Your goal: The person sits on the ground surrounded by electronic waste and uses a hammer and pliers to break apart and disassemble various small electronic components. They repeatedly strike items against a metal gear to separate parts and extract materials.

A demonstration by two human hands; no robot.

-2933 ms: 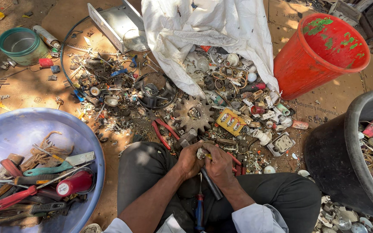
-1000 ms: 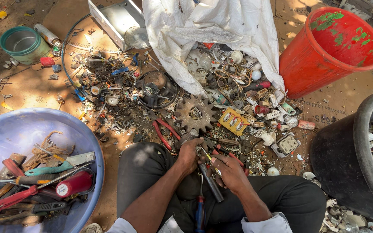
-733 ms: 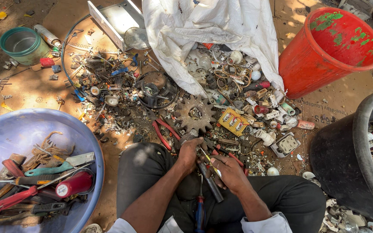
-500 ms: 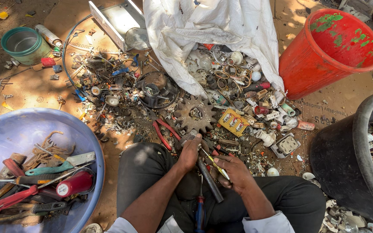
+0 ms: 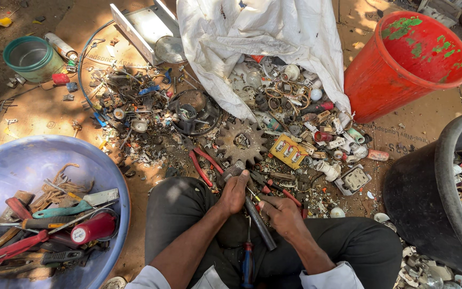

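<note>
I sit on the ground with scrap spread in front of me. My left hand [image 5: 235,191] is closed around a small grey metal part [image 5: 232,172] at the edge of the pile. My right hand [image 5: 280,212] pinches a thin screwdriver [image 5: 252,194] whose tip points at that part. A grey metal rod [image 5: 260,225] lies across my lap between the hands. A screwdriver with a red and blue handle [image 5: 248,259] rests between my legs. Red-handled pliers [image 5: 203,162] lie just left of my left hand.
A rusty gear [image 5: 241,142], a yellow switch plate [image 5: 290,151] and small scrap spill from a white sack [image 5: 263,43]. A red bucket [image 5: 407,59] stands back right, a black tub [image 5: 429,203] right, a blue basin [image 5: 22,160] of tools left, a green pot [image 5: 30,56] far left.
My hands were clasped together on the small part. Now they have drawn apart: the right hand has moved down and right with the thin screwdriver, while the left still holds the part.
</note>
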